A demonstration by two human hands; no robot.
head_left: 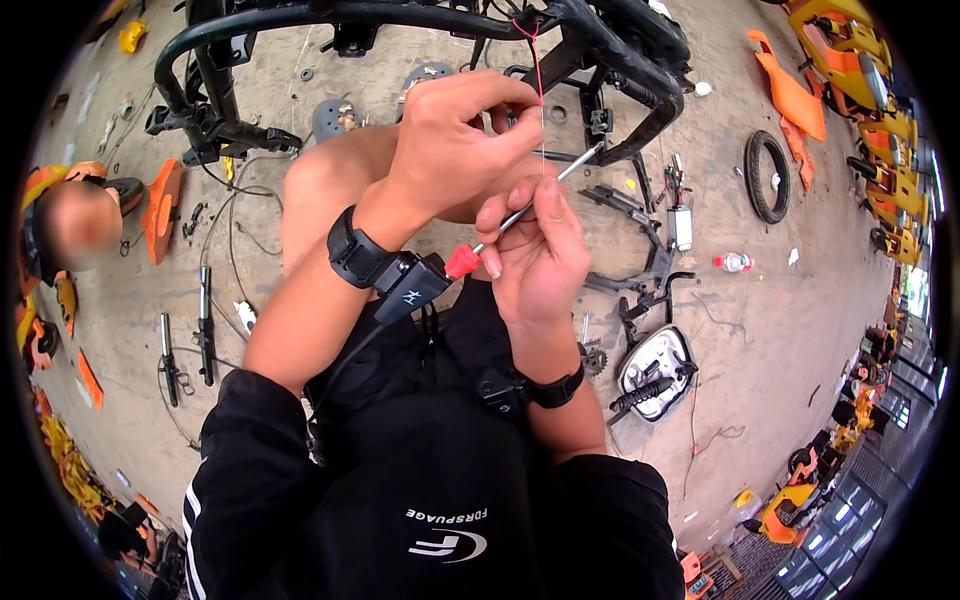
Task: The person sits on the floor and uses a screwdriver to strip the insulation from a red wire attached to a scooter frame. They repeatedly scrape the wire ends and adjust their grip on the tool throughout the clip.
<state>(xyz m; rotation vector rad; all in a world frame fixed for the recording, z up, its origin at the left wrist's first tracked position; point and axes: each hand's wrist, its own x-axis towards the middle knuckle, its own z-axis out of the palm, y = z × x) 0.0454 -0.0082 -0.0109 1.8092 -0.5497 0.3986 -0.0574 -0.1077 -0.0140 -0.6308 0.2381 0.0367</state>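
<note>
My left hand is closed, thumb and fingertips pinching a thin red wire. The wire hangs down from the black tubular vehicle frame in front of me. Below the pinch, a thinner, paler stretch runs down to the fingertips of my right hand. That hand is closed around the shaft of a screwdriver. Its red handle points down and left beside my left wrist, and its tip reaches up and right toward the frame. Whether the right fingers also grip the wire end is hard to make out.
Right of me on the concrete floor lie a black tyre, an orange panel, a bottle and a white-lined part with a shock absorber. Two dark tubes lie left. Another person is at far left; yellow vehicles line the right.
</note>
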